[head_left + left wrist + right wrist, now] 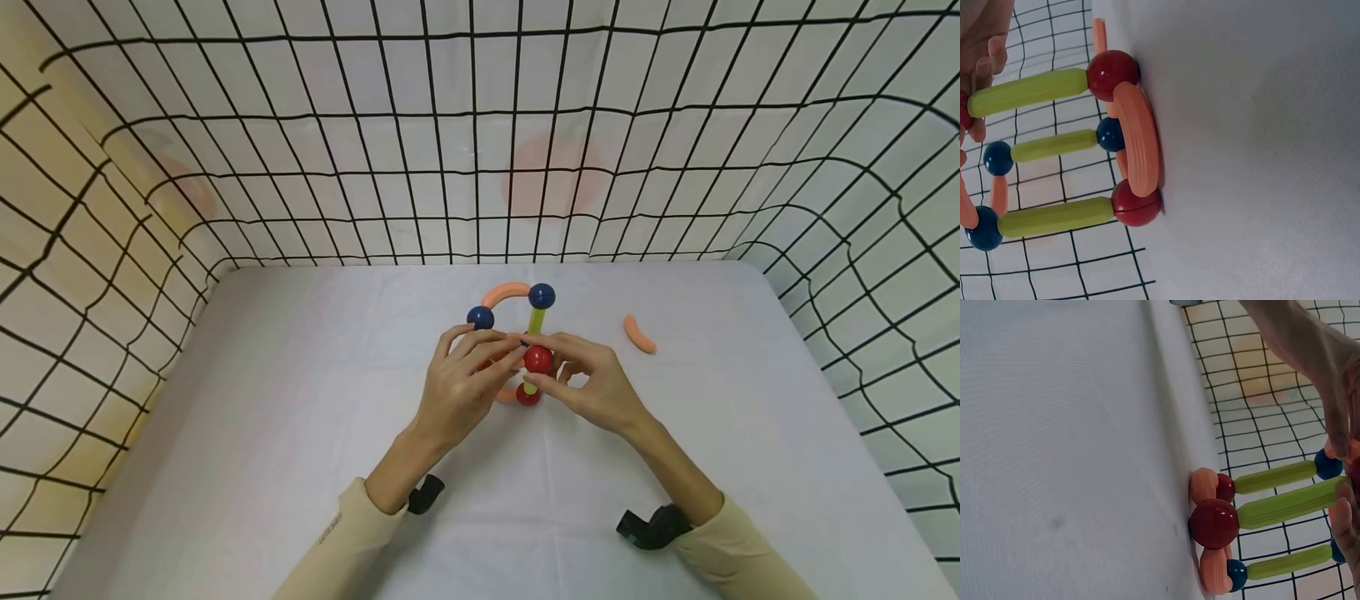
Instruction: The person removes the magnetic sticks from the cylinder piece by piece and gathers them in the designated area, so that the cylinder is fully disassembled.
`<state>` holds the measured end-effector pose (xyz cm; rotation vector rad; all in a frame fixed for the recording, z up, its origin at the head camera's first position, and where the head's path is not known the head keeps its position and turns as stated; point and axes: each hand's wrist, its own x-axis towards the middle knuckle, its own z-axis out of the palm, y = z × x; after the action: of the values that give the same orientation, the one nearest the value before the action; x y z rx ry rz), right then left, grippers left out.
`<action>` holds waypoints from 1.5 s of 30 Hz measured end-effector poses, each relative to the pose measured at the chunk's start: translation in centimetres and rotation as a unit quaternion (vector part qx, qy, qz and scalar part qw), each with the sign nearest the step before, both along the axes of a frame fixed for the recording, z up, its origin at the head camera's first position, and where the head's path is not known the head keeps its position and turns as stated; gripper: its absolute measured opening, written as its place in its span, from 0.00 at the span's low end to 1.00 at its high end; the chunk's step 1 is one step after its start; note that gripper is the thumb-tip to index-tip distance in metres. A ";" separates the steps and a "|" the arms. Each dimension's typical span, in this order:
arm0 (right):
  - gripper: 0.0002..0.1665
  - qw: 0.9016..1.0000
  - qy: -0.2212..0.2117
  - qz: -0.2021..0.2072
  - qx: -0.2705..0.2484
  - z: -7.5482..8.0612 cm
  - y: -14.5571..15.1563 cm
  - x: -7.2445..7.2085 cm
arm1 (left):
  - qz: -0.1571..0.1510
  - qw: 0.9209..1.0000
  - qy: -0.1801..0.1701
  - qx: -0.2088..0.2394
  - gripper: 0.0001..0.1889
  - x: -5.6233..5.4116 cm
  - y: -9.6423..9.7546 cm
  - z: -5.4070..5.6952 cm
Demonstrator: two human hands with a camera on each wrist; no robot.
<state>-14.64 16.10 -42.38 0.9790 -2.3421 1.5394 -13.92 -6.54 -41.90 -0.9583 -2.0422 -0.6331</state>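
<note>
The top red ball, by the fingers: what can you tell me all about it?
The top red ball is round, smooth and shiny, and looks like plastic. It sits at the upper end of a roughly upright yellow-green rod, with a lower red ball at that rod's foot. The right grip pinches it. The left grip is close beside it, but I can't tell whether they touch.

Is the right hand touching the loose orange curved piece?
Apart. The head view shows it: a strip of white tabletop is visible between the right hand and the loose orange curved piece.
</note>
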 end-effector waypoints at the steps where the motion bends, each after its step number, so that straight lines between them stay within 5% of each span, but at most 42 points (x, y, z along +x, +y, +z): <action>1: 0.32 1.000 0.002 -0.001 -0.001 -0.1 -0.1 0.0 | 0.002 1.000 0.004 -0.001 0.21 0.0 0.0 0.0; 14: 0.30 1.000 0.024 0.016 -0.002 -0.2 -0.2 0.0 | -0.001 1.000 0.031 0.002 0.16 -0.3 0.1 0.0; 45: 0.29 1.000 0.024 0.001 -0.018 -0.4 -0.2 -0.1 | -0.053 0.998 0.003 0.012 0.16 -0.7 -0.6 -0.3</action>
<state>-14.75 15.93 -42.77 0.9981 -2.2743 1.5367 -14.66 -7.11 -42.21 -1.0594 -1.9847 -0.7092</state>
